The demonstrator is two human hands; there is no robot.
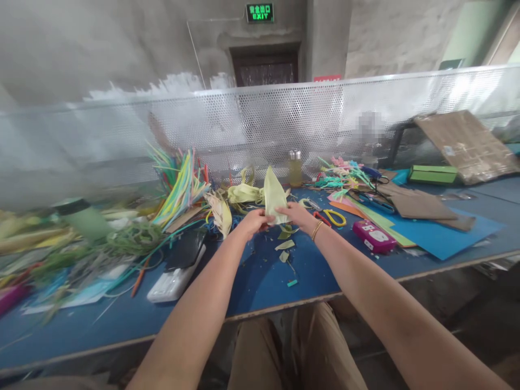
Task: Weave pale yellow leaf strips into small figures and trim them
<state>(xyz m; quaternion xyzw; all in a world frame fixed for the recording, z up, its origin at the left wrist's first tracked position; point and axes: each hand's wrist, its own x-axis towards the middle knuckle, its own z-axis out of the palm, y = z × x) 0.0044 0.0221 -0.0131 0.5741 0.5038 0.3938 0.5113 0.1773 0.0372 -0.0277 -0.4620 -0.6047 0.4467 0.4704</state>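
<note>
A pale green corn husk leaf (274, 194) stands upright between my hands, its pointed tip up. My left hand (257, 222) pinches its lower left edge. On the lower right edge, my right hand (298, 214) has its fingers closed, a beaded bracelet at the wrist. Behind the leaf lies a bundle of husks (245, 193). More dried husk (220, 212) sits to the left. Small husk scraps (285, 245) are scattered on the blue table (260, 287) below my hands. Scissors with yellow handles (335, 218) rest right of my right hand.
Left are a phone (187, 250) on a white device, colourful strips (179, 187) and a green bottle (83, 219). Right are a magenta box (374, 236), blue sheets (450, 233) and cardboard (467, 143). A capped jar (295, 169) stands before the perforated metal screen (268, 116).
</note>
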